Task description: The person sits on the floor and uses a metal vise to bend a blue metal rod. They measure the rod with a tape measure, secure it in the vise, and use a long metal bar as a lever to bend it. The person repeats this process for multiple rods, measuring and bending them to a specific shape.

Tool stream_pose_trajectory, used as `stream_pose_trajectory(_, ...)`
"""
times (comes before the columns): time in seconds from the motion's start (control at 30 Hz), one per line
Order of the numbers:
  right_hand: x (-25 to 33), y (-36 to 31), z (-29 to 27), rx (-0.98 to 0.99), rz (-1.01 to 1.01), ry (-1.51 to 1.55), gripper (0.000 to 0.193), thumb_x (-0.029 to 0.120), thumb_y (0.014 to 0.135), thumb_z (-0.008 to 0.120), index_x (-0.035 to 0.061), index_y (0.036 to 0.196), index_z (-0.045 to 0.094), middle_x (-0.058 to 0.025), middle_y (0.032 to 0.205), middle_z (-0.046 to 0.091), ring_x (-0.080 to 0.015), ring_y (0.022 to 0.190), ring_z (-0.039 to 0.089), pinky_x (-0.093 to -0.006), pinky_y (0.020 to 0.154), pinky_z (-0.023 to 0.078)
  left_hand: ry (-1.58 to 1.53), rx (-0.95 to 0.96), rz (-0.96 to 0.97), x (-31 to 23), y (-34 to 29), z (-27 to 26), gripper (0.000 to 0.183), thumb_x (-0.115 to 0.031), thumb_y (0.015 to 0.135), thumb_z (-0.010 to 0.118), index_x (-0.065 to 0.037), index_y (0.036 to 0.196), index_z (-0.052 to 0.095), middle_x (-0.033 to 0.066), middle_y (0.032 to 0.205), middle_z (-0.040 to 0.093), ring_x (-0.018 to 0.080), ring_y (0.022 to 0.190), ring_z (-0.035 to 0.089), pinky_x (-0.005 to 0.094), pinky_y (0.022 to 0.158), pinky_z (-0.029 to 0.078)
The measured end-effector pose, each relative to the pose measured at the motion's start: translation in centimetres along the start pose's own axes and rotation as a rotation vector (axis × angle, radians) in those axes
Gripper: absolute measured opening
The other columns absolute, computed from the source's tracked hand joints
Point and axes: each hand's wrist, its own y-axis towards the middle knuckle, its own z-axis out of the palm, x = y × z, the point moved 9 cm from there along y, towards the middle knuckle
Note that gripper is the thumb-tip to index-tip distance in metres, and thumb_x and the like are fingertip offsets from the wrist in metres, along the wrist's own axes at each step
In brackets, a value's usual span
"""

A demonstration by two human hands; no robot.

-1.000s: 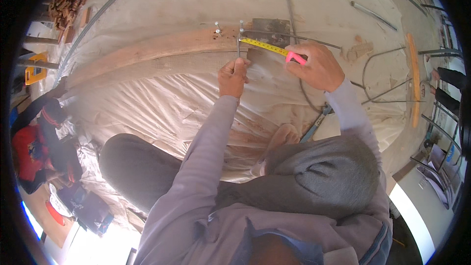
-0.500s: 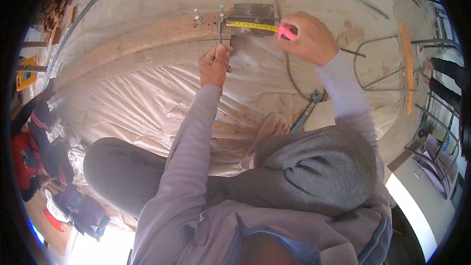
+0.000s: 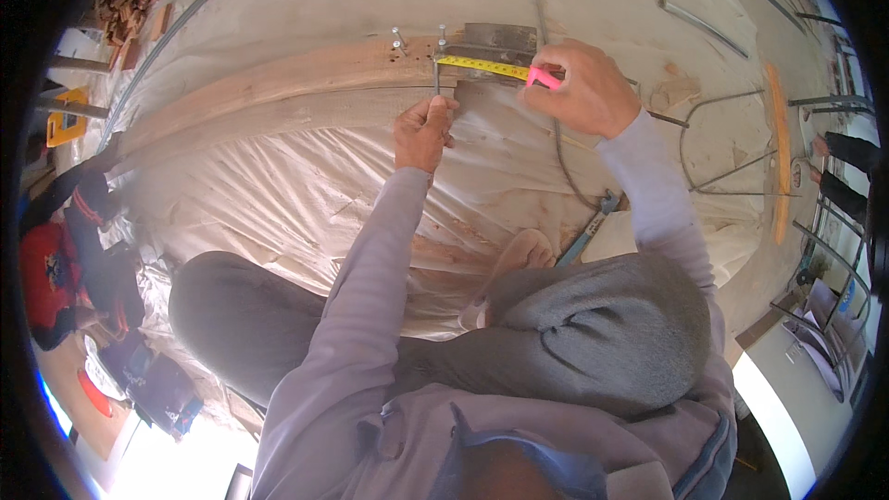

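Observation:
My left hand [image 3: 424, 133] pinches the lower end of a thin steel rod [image 3: 437, 79], which points away from me across the edge of a wooden board [image 3: 306, 74]. Upright metal pegs [image 3: 442, 34] stand in the board beside the rod's far end. A pink tape measure [image 3: 544, 80] is gripped in my right hand [image 3: 589, 91]. Its yellow blade [image 3: 482, 65] stretches left to the rod, in front of a dark metal plate [image 3: 500, 35]. Fingers hide part of the tape's case.
A teal-handled tool [image 3: 585, 236] lies near my foot. Bent steel rods [image 3: 690, 148] and a metal tube [image 3: 704, 28] rest on the sheeted floor at right. Another person's clothing [image 3: 51, 282] shows at left; other hands [image 3: 819, 157] appear far right.
The whole view has shifted, so the scene sits slightly right and lower. Relative to the board, the tape blade has moved left, and its end now meets the rod.

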Motion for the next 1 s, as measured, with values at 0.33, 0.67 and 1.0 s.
stream_pose_trajectory(0.33,-0.9,0.0,-0.1,-0.025,0.027,-0.016,0.034,0.035,0.063,0.068,0.0029,0.073,0.064,-0.0182,0.073,0.060,-0.0356,0.072,0.057,-0.0431,0.065,0.045,-0.003,0.009,-0.041,-0.1,-0.4,0.0,0.030,-0.030,0.094,0.054,-0.001,0.094,0.064,-0.0033,0.061,0.044,0.0055,0.052,0.040,0.0252,0.052,0.044)
stream_pose_trajectory(0.67,-0.5,0.1,-0.7,-0.054,0.002,-0.003,0.035,0.036,0.062,0.069,0.0031,0.075,0.066,-0.0184,0.072,0.061,-0.0349,0.069,0.058,-0.0424,0.063,0.046,0.042,-0.007,-0.005,-0.5,-0.4,0.1,0.031,-0.029,0.094,0.052,-0.001,0.090,0.065,-0.0031,0.060,0.043,0.0059,0.053,0.040,0.0254,0.051,0.046)
stream_pose_trajectory(1.0,-1.3,1.2,-0.3,0.161,0.129,0.069,0.037,0.038,0.065,0.069,0.0027,0.076,0.069,-0.0169,0.062,0.061,-0.0294,0.057,0.058,-0.0382,0.057,0.046,0.112,0.032,-0.142,-1.3,0.1,-0.2,0.030,-0.031,0.094,0.051,-0.005,0.084,0.064,-0.0037,0.057,0.041,0.0064,0.050,0.039,0.0262,0.051,0.045)
